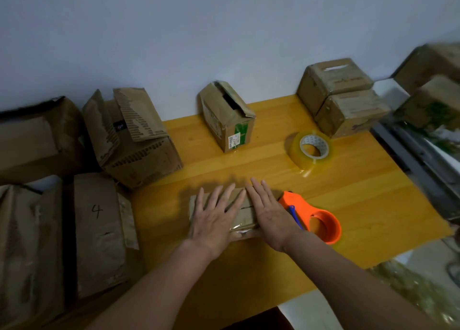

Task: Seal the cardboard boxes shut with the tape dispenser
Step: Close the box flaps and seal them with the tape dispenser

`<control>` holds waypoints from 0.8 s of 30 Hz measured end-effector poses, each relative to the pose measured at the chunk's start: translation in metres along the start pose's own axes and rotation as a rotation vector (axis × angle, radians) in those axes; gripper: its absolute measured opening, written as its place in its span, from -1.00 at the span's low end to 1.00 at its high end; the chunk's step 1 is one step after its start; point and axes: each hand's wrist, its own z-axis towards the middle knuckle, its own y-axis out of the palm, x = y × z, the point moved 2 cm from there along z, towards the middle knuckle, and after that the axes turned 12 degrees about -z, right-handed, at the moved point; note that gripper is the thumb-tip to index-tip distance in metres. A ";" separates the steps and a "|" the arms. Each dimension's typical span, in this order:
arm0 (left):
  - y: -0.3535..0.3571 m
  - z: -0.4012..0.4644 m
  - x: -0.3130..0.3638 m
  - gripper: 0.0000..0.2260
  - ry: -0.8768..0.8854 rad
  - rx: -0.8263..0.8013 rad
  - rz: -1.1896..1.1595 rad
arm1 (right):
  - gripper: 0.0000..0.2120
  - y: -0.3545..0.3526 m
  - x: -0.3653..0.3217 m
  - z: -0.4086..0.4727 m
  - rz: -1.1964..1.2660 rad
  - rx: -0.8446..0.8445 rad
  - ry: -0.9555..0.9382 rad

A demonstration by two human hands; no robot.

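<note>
On the yellow bench (348, 205), near its front edge, we have a small flat box (242, 217) under both palms. Our left hand (215, 220) lies spread on its left half and our right hand (268, 215) on its right half, fingers straight and pressing down, gripping nothing. Between the two hands we can see the dark line of the seam where the flaps meet, and a shine at the near edge that may be tape, though we cannot be sure.

The orange dispenser (316, 220) sits on the bench just beside our right hand, touching or nearly touching the box, with no hand on it. A spare roll (312, 149) of clear tape stands farther back to the right.

We judge this to be the flattening step: holding the flaps closed and level before the tape goes across. Next, our right hand should lift off and take the dispenser, while the left keeps the flaps down so the seam does not spring open.

Plenty remains. An open box (227, 116) stands by the wall, a torn box (134, 135) gapes at the left, and more boxes lie at the left edge, one marked 4 (99, 230). Two stacked boxes (341, 98) sit at the back right.
</note>
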 end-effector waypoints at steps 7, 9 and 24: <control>-0.005 -0.005 0.005 -0.13 -0.017 -0.037 0.007 | -0.42 0.032 0.039 -0.070 0.122 0.429 0.674; -0.005 -0.009 0.007 -0.16 -0.016 -0.067 -0.011 | -0.37 0.044 0.050 -0.072 0.108 0.242 0.820; -0.023 -0.022 0.019 -0.36 -0.110 -0.017 0.012 | -0.90 -0.039 0.059 -0.082 0.887 0.151 0.313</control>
